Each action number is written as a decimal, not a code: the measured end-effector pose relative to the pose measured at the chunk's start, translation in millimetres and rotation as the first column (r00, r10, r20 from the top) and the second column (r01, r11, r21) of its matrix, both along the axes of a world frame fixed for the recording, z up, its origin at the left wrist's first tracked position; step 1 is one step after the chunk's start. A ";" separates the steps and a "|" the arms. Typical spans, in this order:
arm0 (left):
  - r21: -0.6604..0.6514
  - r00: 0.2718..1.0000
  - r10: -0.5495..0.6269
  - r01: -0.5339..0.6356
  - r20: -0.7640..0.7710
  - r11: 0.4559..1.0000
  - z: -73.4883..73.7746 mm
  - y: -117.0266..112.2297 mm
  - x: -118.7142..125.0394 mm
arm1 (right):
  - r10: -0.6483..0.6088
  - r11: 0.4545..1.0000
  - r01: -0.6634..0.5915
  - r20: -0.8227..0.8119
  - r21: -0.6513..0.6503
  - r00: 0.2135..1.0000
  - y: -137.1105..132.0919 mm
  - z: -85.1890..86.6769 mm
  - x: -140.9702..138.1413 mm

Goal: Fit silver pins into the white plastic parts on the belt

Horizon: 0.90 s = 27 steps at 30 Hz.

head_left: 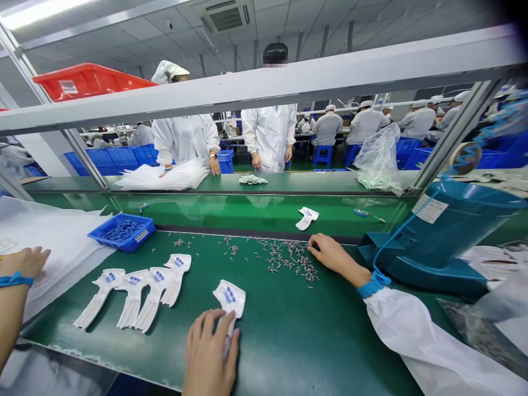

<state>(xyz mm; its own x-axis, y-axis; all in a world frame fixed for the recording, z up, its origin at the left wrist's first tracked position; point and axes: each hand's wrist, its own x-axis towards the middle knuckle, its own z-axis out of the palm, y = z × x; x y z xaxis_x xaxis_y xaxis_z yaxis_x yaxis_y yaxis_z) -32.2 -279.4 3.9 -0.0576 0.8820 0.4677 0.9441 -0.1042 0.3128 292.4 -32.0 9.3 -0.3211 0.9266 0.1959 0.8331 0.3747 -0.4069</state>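
Note:
My left hand (pixel 212 349) lies over the handle end of a white gun-shaped plastic housing (pixel 231 296) with blue parts inside, its fingers and thumb closed about it on the green worktop. My right hand (pixel 325 250) is at the right edge of a scatter of small screws (pixel 289 256), its fingertips drawn together and lowered to the surface. Whatever those fingertips may hold is too small to see. Left of my left hand, several similar white housings (pixel 158 289) lie side by side, with their blue parts facing up.
A blue tray (pixel 140 239) of small blue parts stands at the back left. A co-worker's hand (pixel 25 263) rests near white sheets at far left. A teal funnel-shaped machine (pixel 449 236) stands right. One housing (pixel 307 218) lies on the green belt behind. Two people stand opposite.

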 end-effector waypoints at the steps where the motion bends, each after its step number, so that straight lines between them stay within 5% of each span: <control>1: -0.011 0.998 -0.038 0.039 0.049 0.999 -1.2 -0.1 11.7 | 0.003 1.000 -0.003 0.030 0.004 1.000 -0.6 0.6 1.4; 6: -0.045 0.936 -0.241 0.260 0.255 0.964 -7.2 1.3 51.9 | 0.019 1.000 -0.019 0.143 -0.001 0.990 -6.1 2.5 9.8; 11: -0.073 0.872 -0.374 0.415 0.315 0.907 4.7 4.2 58.3 | 0.026 1.000 -0.028 0.194 0.005 0.981 -8.4 2.6 12.2; 17: -0.135 0.842 -0.393 0.467 0.371 0.874 22.0 4.0 53.9 | 0.064 0.997 -0.069 0.205 0.017 0.977 -2.8 7.6 2.0; 27: -0.223 0.837 -0.366 0.480 0.407 0.849 26.1 0.4 57.5 | 0.042 0.999 -0.043 0.226 0.001 0.973 -9.0 12.8 7.5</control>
<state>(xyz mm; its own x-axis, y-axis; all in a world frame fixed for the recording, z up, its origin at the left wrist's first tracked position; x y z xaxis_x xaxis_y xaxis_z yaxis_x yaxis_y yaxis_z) 25.3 -279.0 29.9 0.2514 0.9482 0.1940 0.6576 -0.3144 0.6846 299.9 -40.9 22.1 -0.3970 0.9100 0.1194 0.8863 0.4139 -0.2076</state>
